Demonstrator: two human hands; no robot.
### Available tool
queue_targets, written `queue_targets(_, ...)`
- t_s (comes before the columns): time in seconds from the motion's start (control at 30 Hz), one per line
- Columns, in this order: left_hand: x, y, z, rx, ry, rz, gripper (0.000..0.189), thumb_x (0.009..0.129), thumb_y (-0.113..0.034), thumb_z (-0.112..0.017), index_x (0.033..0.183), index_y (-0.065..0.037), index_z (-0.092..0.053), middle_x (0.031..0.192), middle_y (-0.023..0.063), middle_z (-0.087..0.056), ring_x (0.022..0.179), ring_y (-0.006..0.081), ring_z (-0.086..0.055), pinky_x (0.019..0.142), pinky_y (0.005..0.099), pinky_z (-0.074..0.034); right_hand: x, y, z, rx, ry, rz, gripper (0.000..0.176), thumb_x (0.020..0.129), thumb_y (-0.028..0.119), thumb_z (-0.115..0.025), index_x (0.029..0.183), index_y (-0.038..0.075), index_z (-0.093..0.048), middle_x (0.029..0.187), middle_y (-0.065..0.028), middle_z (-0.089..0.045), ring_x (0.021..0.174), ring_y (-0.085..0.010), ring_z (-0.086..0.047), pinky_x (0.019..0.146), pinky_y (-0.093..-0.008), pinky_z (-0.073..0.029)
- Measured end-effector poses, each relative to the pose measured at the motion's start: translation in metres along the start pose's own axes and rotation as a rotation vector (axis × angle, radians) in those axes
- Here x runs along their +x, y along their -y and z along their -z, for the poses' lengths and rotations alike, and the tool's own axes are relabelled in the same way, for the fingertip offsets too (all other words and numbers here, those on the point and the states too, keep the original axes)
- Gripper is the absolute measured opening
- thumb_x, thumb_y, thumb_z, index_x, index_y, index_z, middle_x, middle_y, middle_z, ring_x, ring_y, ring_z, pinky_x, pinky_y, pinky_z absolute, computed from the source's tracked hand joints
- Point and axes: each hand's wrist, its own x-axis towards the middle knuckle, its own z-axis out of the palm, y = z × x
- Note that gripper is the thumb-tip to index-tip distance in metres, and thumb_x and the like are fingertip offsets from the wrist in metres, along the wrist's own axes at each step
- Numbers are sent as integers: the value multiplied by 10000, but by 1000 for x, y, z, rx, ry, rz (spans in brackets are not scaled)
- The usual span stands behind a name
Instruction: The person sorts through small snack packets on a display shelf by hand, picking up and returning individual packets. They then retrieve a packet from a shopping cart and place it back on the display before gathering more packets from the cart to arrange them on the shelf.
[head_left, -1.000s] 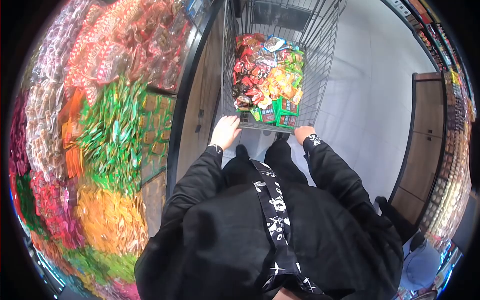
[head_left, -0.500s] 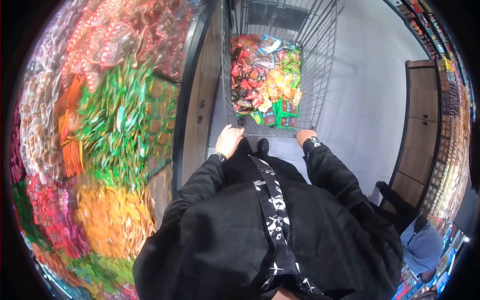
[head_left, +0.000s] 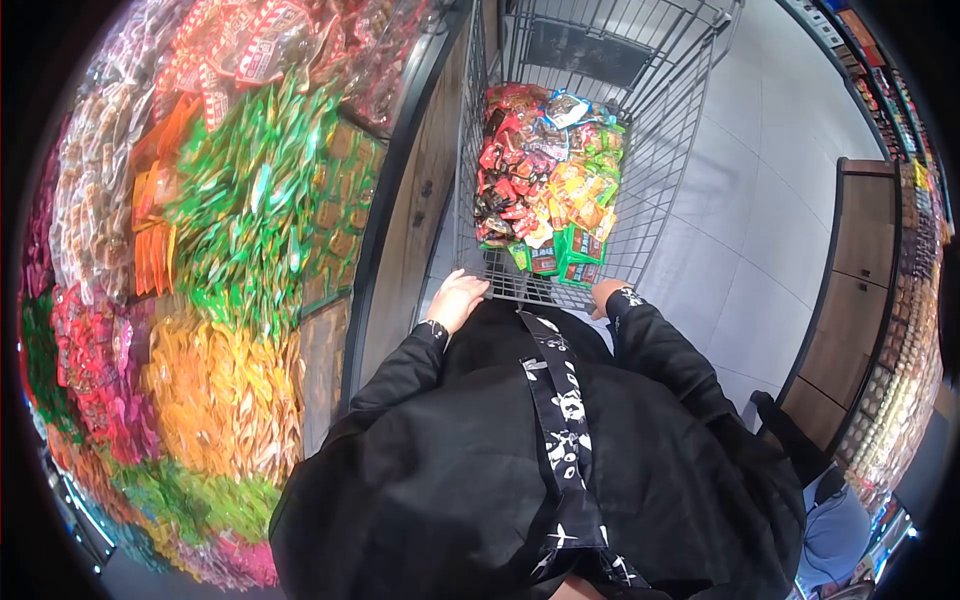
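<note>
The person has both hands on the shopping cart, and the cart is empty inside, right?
Not quite. The cart is not empty: the head view shows a pile of colourful snack packets lying inside it. The rest is right: the left hand and the right hand are both on the cart's near end.

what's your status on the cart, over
Left hand and right hand on the near rail of the cart. Cart loaded with snack packets. Snack display close along its left side.
</note>
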Motion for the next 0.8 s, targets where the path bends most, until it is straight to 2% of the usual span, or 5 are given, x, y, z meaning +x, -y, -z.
queue_targets(0.13, -5, 3, -1, -19, -7, 9, 295, 778, -149, -640, 1070, -109, -629, 1038, 59, -648, 1075, 203, -556, 1038, 376, -336, 12, -2, -6, -41, -1, 75, 621, 589, 475, -787, 990, 19, -657, 999, -184, -644, 983, -315, -605, 837, -387, -482)
queue_targets(0.4, -10, 2, 3, -33, 18, 22, 309, 807, -150, -617, 1113, -108, -612, 1078, 85, -628, 1092, 215, -547, 1039, 391, -331, 44, -4, -11, -64, 80, 134, 659, 491, 445, -829, 940, -5, -658, 926, -207, -653, 936, -323, -621, 819, -372, -478)
queue_targets(0.7, -11, 14, -13, -45, 26, 5, 327, 816, -171, -611, 1137, -111, -599, 1089, 76, -628, 1107, 213, -539, 1048, 393, -317, 43, 1, 0, -139, 103, 138, 610, 500, 469, -835, 879, 19, -675, 892, -159, -669, 903, -302, -634, 781, -372, -492)
queue_targets(0.73, -13, 17, -19, -60, 2, -24, 308, 814, -173, -608, 1115, -106, -606, 1070, 71, -632, 1086, 212, -547, 1049, 394, -316, 43, 0, -2, -125, 68, 144, 594, 494, 447, -847, 870, 20, -677, 903, -159, -669, 903, -303, -635, 790, -369, -493)
queue_targets(0.8, -8, 13, -14, -61, -93, -57, 255, 781, -181, -608, 1023, -105, -624, 982, 67, -643, 1023, 212, -568, 1009, 407, -350, 66, -3, 0, -232, 87, 191, 576, 567, 504, -791, 897, 43, -685, 937, -150, -667, 926, -297, -632, 803, -382, -494)
